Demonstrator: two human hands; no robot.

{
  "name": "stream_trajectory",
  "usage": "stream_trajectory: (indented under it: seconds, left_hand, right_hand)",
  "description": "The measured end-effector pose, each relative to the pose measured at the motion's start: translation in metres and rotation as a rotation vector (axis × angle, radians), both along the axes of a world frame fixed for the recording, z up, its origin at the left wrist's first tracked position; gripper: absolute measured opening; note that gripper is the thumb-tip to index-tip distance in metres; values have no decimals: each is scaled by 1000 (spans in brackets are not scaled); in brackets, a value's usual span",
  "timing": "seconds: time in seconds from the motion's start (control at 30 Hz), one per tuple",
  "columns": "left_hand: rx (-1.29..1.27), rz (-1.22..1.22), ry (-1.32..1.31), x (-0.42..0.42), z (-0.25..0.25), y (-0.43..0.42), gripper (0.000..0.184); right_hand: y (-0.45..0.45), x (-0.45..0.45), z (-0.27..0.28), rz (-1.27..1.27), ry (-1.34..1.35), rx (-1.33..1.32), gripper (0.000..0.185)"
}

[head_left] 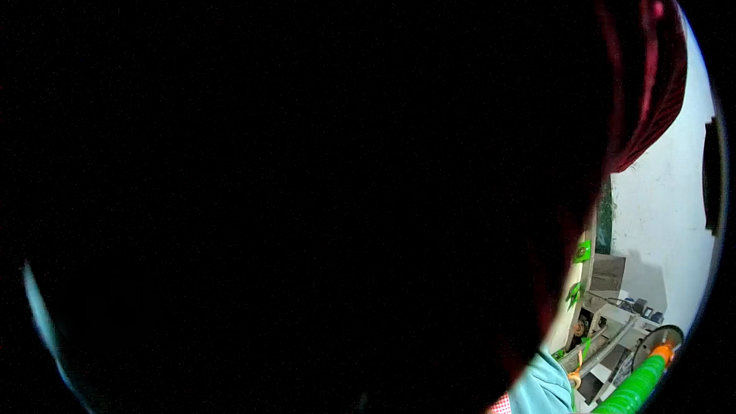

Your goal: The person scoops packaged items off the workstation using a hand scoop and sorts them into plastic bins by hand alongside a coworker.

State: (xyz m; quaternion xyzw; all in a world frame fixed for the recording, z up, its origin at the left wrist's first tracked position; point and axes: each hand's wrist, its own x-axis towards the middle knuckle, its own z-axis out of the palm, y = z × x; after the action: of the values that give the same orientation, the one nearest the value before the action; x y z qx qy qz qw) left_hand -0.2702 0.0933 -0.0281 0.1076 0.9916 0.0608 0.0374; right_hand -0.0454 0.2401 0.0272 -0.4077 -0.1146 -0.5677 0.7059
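Observation:
Something dark and very close to the lens covers most of the view. Its dark red, finely ridged edge [652,84] at the upper right looks like part of a hand, but which hand it is cannot be made out. No fingers show clearly, nor anything held in them. At the bottom right, a pale blue-green sleeve or garment [544,385] appears beside a scrap of red-and-white checked cloth [501,405]. Close to that cloth runs a green wrapped cylinder [635,388] with an orange end [662,353].
Behind the green cylinder is a round dark disc [658,337]. Grey machine parts [609,341] and bright green pieces [583,251] lie along the right. A pale wall [652,215] rises behind, with a dark object [713,176] at the far right edge.

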Motion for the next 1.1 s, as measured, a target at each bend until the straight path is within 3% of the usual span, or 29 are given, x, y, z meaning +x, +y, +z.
stream_trajectory:
  seconds: [0.3,0.37,0.4,0.57,0.67,0.7,0.77,0.83,0.93,1.1]
  left_hand:
    - [14,-15,34,-12,-6,0,29]
    - [31,-7,54,-10,-10,2,29]
    - [29,-2,67,-6,-13,2,29]
    - [91,48,139,32,-26,3,29]
    - [131,122,150,82,-40,-30,29]
    - [176,162,156,105,-51,-40,29]
    - [315,305,111,152,-80,-53,28]
    - [269,344,-37,185,-101,-55,32]
    - [564,410,-137,227,-159,-60,32]
    - [689,521,-150,282,-220,-52,35]
  right_hand:
    - [-7,3,-3,252,-62,-92,27]
    - [-8,2,-7,243,-42,-65,28]
    - [-5,-1,-10,271,77,117,33]
    - [-14,-1,-18,-141,427,395,30]
    - [-40,4,-17,-393,953,229,24]
    - [-50,8,-23,-501,959,184,25]
    - [-75,13,-21,-950,1141,-122,28]
    - [-108,26,-30,-997,1047,-229,32]
    - [-150,52,-23,-1208,1279,-569,45]
    - [-215,106,-36,-1409,1600,-961,47]
